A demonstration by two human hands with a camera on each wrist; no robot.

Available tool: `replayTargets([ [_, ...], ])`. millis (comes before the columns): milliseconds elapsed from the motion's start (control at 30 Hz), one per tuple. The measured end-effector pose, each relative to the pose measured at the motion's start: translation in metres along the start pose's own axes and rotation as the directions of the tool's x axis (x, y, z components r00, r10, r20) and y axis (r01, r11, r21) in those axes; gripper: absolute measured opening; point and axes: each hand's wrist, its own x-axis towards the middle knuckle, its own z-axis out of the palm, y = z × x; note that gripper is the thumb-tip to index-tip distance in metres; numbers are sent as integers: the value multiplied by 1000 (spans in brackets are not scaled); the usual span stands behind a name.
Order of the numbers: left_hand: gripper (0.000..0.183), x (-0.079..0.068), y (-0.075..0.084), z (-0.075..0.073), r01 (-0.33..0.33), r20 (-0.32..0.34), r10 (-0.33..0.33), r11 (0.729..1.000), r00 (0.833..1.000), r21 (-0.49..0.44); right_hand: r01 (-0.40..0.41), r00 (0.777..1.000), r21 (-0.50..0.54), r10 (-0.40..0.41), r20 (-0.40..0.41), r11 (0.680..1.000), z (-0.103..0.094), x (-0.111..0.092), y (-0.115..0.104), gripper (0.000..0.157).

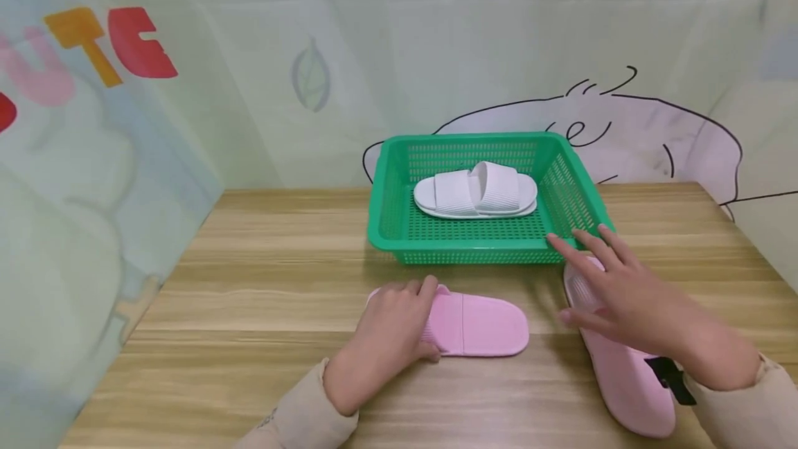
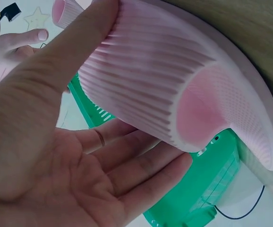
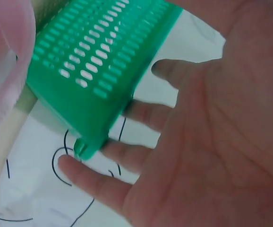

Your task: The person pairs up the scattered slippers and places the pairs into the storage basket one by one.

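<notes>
On the wooden table in the head view lies a pink slipper (image 1: 495,328), its sole pointing right. My left hand (image 1: 393,328) covers its strap end, thumb on the near side and fingers on the far side. The left wrist view shows the ribbed strap (image 2: 136,71) between that thumb and the fingers. My right hand (image 1: 642,307) hovers with spread fingers over a second pink slipper (image 1: 636,393), hiding part of it. Its palm holds nothing in the right wrist view, and its fingertips overlap the rim of the green basket (image 3: 80,113).
Behind the hands stands the green plastic basket (image 1: 383,206) with a pair of white slippers (image 1: 476,192) inside, side by side. A printed cloth (image 1: 386,54) hangs behind and to the left of the wooden table (image 1: 262,283). A black strap (image 1: 670,380) circles the right wrist.
</notes>
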Motion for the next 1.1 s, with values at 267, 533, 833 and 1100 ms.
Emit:
replayTargets([
  [267, 80, 1, -1, 0, -9, -5, 9, 1000, 1000, -6, 102, 989, 100, -90, -114, 990, -22, -8, 16, 99],
  [533, 82, 1, -1, 1, -22, 11, 22, 1000, 1000, 3, 53, 997, -4, -54, -49, 999, -33, -20, 24, 62],
  [833, 81, -2, -4, -1, -34, 19, 34, 999, 999, -21, 138, 990, 21, -137, -20, 990, -6, -19, 38, 59],
  [1100, 77, 3, -1, -3, -33, 57, 32, 999, 998, 14, 173, 984, 19, -172, -41, 985, 15, -16, 47, 46],
])
